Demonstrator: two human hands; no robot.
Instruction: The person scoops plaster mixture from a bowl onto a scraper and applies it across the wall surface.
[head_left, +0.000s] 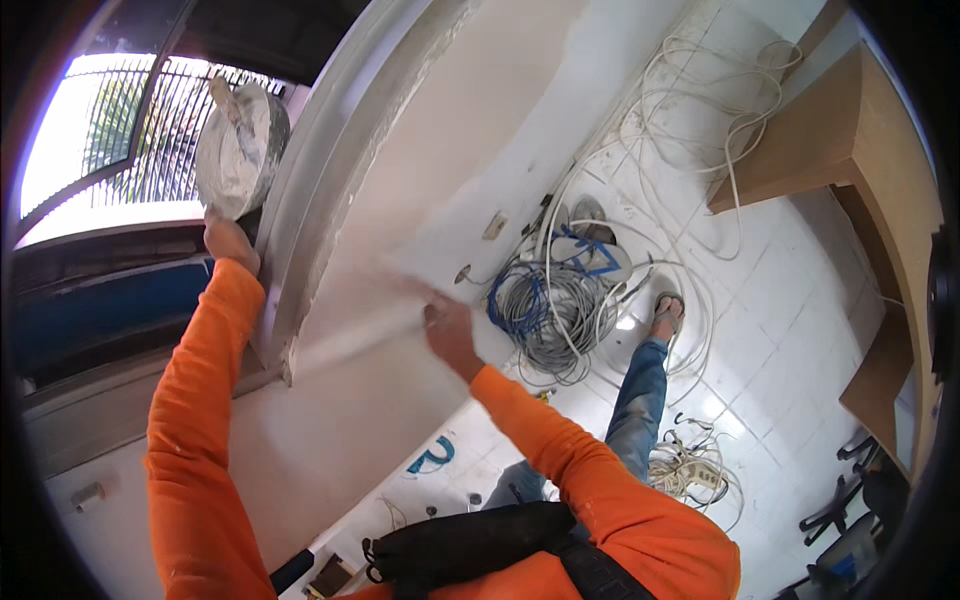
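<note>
My left hand [230, 243] is raised at the window and grips the lower rim of a round pan [222, 165] smeared with white plaster. A plaster-caked tool with a stubby handle [222, 98] lies across the pan. Over the pale wall [430, 180], my right hand [455, 335] is closed round what looks like a wide flat blade [360, 343], a whitish streak smeared by motion. The blade appears to lie against the wall's surface; its handle is hidden in my fingers. Damp-looking patches of fresh plaster show on the wall above it.
Coils of grey and blue cable [550, 315] lie on the tiled floor at the wall's foot. Loose white cable [690, 110] spreads behind them. A brown wooden desk [800, 150] stands at right. A power strip [703, 478] sits among cords near my sandalled foot [667, 310].
</note>
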